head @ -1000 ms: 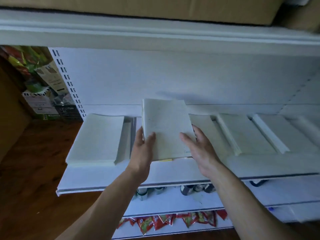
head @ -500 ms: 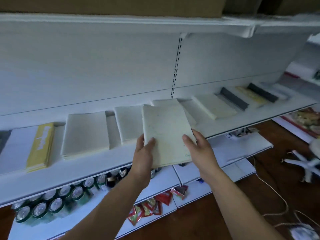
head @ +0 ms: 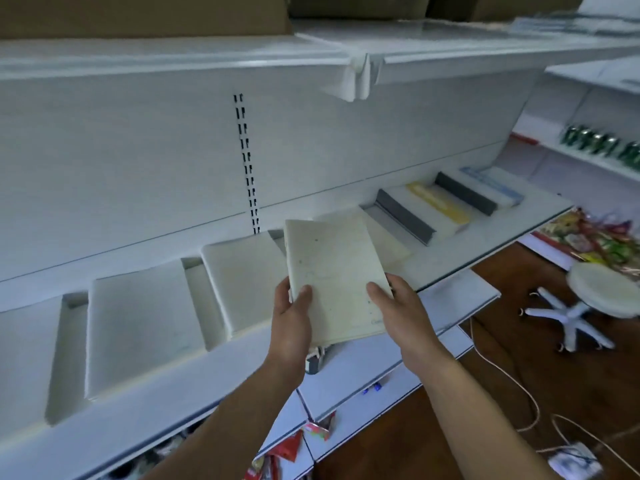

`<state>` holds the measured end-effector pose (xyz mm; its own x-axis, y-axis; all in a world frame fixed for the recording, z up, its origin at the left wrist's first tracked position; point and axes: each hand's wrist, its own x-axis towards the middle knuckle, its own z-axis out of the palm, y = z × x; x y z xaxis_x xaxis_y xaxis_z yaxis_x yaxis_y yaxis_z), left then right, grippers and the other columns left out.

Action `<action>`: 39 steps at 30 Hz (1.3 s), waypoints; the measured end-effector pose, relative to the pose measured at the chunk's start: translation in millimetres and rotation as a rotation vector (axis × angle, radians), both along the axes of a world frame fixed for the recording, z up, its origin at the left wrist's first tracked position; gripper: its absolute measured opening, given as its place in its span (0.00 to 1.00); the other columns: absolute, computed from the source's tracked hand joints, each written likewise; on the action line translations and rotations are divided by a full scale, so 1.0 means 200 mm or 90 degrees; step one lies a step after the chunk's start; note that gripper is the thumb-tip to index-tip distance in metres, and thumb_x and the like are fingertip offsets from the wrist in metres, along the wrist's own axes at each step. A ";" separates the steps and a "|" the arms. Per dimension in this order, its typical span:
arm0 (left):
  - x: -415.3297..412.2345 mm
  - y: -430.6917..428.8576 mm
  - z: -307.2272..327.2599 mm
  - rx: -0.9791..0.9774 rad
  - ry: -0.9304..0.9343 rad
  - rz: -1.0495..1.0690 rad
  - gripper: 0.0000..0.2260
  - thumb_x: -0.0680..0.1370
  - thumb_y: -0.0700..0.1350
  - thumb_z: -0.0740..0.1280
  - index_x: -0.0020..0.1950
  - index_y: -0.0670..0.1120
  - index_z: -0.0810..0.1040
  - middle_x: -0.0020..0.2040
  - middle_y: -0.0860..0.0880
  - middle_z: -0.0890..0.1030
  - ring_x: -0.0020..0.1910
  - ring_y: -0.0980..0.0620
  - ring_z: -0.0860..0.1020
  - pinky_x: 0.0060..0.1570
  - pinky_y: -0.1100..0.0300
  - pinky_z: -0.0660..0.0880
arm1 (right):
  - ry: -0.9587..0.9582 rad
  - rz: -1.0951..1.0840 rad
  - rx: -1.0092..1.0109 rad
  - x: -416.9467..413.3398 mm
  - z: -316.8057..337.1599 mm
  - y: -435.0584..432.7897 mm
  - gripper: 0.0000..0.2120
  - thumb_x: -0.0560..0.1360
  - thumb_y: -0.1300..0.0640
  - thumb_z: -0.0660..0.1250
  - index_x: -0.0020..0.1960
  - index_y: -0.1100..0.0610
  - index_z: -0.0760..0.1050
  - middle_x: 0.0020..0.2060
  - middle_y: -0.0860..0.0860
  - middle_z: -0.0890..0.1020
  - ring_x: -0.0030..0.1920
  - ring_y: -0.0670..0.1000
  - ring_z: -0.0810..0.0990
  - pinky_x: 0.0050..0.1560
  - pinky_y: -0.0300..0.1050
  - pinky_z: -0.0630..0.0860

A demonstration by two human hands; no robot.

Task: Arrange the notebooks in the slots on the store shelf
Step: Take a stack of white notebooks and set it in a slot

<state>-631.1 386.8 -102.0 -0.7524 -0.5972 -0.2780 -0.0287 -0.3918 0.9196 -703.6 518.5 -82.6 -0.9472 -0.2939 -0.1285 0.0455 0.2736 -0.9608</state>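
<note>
The fingers of the left hand curl behind the left edge of a cream notebook, thumb pressed flat on its cover; the right hand clamps the lower right corner the same way, thumb on top and the other fingers hidden underneath. The notebook is held tilted in the air just in front of the white store shelf, above its front edge. Its cover is speckled, with a faint printed word near the lower right corner, too small to read. Two stacks of plain cream notebooks lie in slots to the left, and another stack sits partly hidden behind the held one. Further right, grey dividers separate a yellow-banded notebook and a blue-labelled pack; their lettering is blurred. A slotted upright strip runs down the white back panel. Cardboard boxes sit on the top shelf, red snack packets on a lower one. The floor is dark brown wood, carrying a white stool and a pale cable.
</note>
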 end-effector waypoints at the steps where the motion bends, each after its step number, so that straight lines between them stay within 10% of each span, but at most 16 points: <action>1: -0.08 0.00 0.01 -0.007 0.008 -0.004 0.11 0.82 0.44 0.59 0.63 0.54 0.70 0.56 0.48 0.80 0.53 0.47 0.79 0.48 0.51 0.77 | 0.003 -0.007 0.013 -0.08 0.01 0.00 0.04 0.79 0.54 0.62 0.51 0.47 0.75 0.49 0.48 0.82 0.50 0.49 0.80 0.53 0.50 0.76; 8: -0.50 0.01 0.00 -0.117 -0.029 -0.034 0.11 0.83 0.44 0.56 0.64 0.56 0.65 0.53 0.57 0.75 0.50 0.57 0.75 0.42 0.60 0.71 | 0.031 -0.020 0.084 -0.49 0.01 -0.01 0.04 0.78 0.54 0.62 0.50 0.49 0.75 0.45 0.47 0.81 0.46 0.50 0.80 0.44 0.48 0.76; 22: -0.96 0.08 -0.23 -0.455 -0.297 0.138 0.17 0.80 0.46 0.61 0.68 0.41 0.69 0.67 0.44 0.71 0.68 0.45 0.64 0.68 0.47 0.63 | 0.138 0.175 0.222 -1.18 -0.13 -0.05 0.03 0.75 0.56 0.64 0.45 0.55 0.74 0.40 0.49 0.77 0.36 0.46 0.75 0.31 0.42 0.68; 27: -0.99 0.14 -0.27 -0.479 -0.368 0.139 0.21 0.82 0.47 0.57 0.74 0.41 0.63 0.75 0.44 0.64 0.76 0.46 0.54 0.74 0.47 0.54 | 0.125 0.242 0.222 -1.26 -0.25 -0.03 0.07 0.74 0.54 0.63 0.50 0.55 0.76 0.50 0.53 0.80 0.45 0.49 0.79 0.38 0.42 0.75; 30: -1.00 0.16 -0.26 -0.504 -0.424 0.095 0.25 0.83 0.49 0.55 0.78 0.41 0.55 0.79 0.46 0.56 0.78 0.48 0.48 0.75 0.54 0.46 | 0.116 0.288 0.237 -1.28 -0.28 0.00 0.25 0.78 0.55 0.62 0.74 0.57 0.64 0.73 0.52 0.66 0.71 0.50 0.66 0.68 0.42 0.65; 35: -1.01 0.17 -0.24 -0.291 -0.252 0.145 0.27 0.81 0.47 0.60 0.78 0.48 0.53 0.71 0.50 0.68 0.70 0.46 0.68 0.70 0.46 0.66 | 0.056 0.323 0.156 -1.29 -0.28 0.02 0.31 0.79 0.56 0.61 0.78 0.52 0.52 0.77 0.47 0.58 0.75 0.47 0.58 0.70 0.39 0.56; 39: -1.03 0.21 -0.22 -0.150 -0.173 0.172 0.29 0.82 0.45 0.61 0.80 0.51 0.52 0.75 0.53 0.64 0.71 0.52 0.66 0.73 0.49 0.62 | 0.017 0.359 0.092 -1.31 -0.30 0.02 0.31 0.80 0.56 0.61 0.78 0.49 0.51 0.77 0.45 0.57 0.75 0.45 0.57 0.68 0.37 0.56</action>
